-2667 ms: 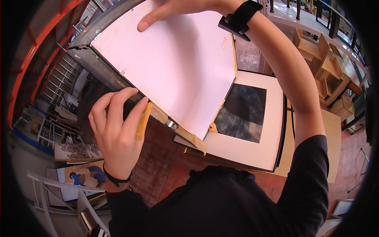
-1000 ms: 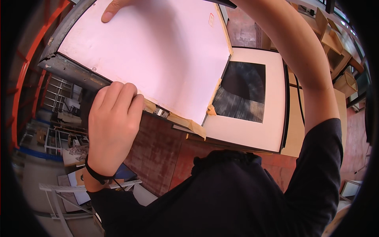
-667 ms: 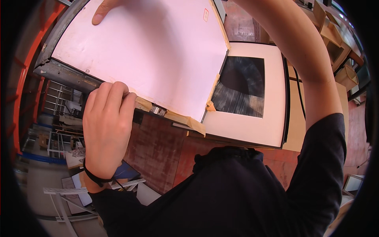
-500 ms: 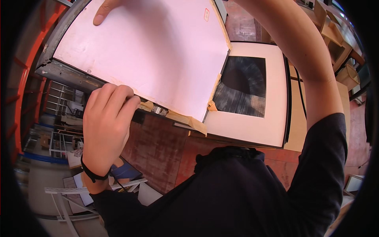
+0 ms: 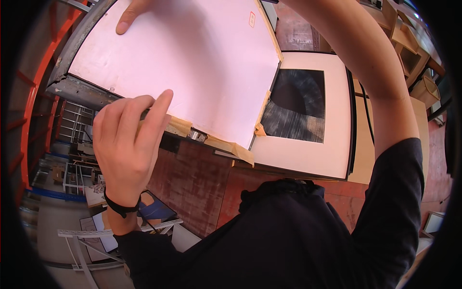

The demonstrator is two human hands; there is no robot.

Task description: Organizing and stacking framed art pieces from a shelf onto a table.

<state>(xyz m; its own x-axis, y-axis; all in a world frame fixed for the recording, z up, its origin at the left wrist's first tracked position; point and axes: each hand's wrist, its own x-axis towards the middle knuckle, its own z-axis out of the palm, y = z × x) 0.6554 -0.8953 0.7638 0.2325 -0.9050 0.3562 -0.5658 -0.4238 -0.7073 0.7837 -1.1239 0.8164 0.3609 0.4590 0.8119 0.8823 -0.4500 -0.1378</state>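
A large picture frame point(image 5: 84, 91) with a worn dark rim lies face down at the upper left, its white backing board point(image 5: 192, 72) facing up. Along its near edge my left hand point(image 5: 126, 142) has fingers bent over the rim, while the index finger is lifted and stretched above the board. Torn masking tape point(image 5: 233, 148) runs beside that edge, with a small metal fitting point(image 5: 197, 136) bared in a gap. My right arm reaches beyond the top edge of the view. Of my right hand point(image 5: 132, 17), one digit shows, touching the board; the others are hidden.
Beside and partly under the frame lies a second framed picture point(image 5: 332, 154) with a pale mat and dark image, on a wooden surface point(image 5: 361, 168). Orange racking point(image 5: 36, 96) stands at left, a white metal stand point(image 5: 77, 236) at lower left, wooden furniture point(image 5: 414, 43) at upper right.
My left hand has slid a little left along the frame's edge. Its index finger has lifted off the edge and straightened. The right digit stays on the board.
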